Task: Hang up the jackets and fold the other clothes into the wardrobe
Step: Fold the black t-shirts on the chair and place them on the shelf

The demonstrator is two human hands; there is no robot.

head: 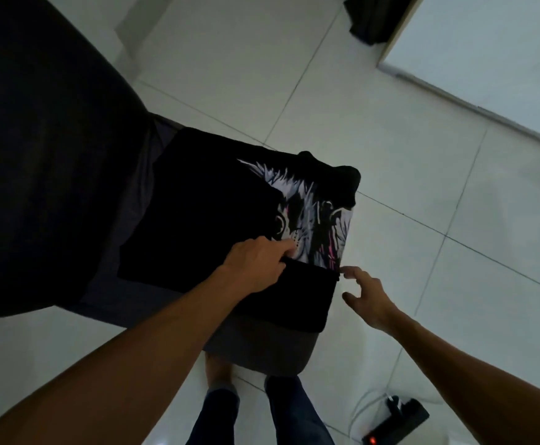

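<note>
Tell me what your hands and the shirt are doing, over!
Left hand pressing black T-shirt flat. Right hand open at its edge. Nothing blocking.

Fingertips of the left hand point(256, 263) tucked under the folded edge of the black T-shirt point(217, 213), hidden there; kind of grip not tellable. Print on the T-shirt partly covered by that fold. Dark cloth point(37, 155) left of the T-shirt cut off by the picture's edge, too dim to name. Black fabric point(378, 17) far above the T-shirt cropped at the top. Power strip point(397, 422) below the T-shirt cut by the bottom edge.
</note>
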